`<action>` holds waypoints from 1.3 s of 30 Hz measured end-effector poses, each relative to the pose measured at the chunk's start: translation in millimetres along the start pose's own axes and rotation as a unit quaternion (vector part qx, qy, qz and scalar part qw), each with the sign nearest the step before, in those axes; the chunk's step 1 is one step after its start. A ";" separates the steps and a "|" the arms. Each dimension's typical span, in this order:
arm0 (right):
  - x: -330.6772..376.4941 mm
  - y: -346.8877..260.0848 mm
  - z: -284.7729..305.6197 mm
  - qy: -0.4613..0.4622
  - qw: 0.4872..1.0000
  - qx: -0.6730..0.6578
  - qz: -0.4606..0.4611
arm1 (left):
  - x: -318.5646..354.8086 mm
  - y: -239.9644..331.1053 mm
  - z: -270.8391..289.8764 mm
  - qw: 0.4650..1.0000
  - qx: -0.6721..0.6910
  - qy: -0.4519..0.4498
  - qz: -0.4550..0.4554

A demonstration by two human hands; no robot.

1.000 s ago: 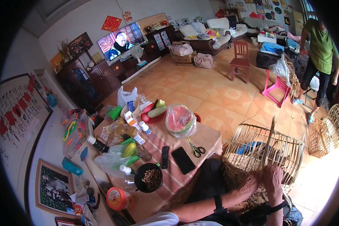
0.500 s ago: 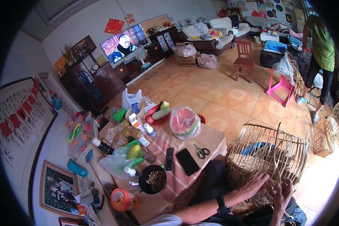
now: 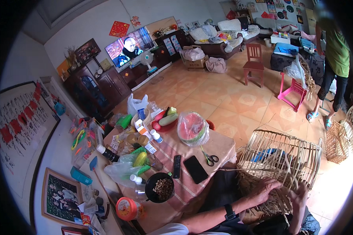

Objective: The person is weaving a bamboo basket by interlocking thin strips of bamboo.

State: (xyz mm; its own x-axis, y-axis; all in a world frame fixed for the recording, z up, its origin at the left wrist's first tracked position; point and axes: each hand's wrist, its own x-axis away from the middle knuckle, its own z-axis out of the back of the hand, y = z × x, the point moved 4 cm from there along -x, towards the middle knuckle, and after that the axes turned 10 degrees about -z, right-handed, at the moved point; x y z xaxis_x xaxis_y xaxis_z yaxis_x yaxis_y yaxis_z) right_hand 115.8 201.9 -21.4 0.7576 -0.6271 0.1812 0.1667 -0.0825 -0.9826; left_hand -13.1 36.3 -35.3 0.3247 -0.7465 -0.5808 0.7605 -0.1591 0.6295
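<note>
Weaving at the cage's base

Resting at four o'clock, the bamboo cage (image 3: 280,158) lies beside the table (image 3: 219,143). Left hand (image 3: 266,187) presses open-fingered on its woven strips (image 3: 278,201); right hand (image 3: 300,196) pinches a strip. Scissors (image 3: 209,156) lie at the table's three o'clock edge.

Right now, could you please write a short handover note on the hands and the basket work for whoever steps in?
Left hand: fingers on the woven base of the bamboo basket, wrist wearing a dark watch.
Right hand: on the same base, among loose strips; its grip cannot be made out.
Basket lies on its side against the lap, beside the cluttered table.
Done: upright ribs and rim bands stand.
Left: the open gaps between the ribs look unwoven.
</note>
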 end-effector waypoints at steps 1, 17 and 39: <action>8.9 10.3 -2.3 0.045 0.997 0.050 -0.025 | 0.1 -2.5 0.4 1.000 0.004 -0.007 0.007; 56.3 76.3 51.2 0.005 0.976 -0.059 -0.208 | -27.0 39.9 25.2 0.986 -0.129 -0.099 -0.041; 124.8 28.0 124.9 0.154 0.984 0.023 -0.089 | -27.6 18.3 17.5 0.997 -0.060 -0.037 -0.028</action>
State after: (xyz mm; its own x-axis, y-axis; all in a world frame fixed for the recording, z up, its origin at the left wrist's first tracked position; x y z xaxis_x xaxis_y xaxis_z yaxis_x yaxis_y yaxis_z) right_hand 293.9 218.1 -21.1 0.4881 -0.8114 0.3216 0.3132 -0.1811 -0.9323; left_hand -18.0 42.8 1.2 0.2399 -0.7853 -0.5708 0.8395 -0.1274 0.5281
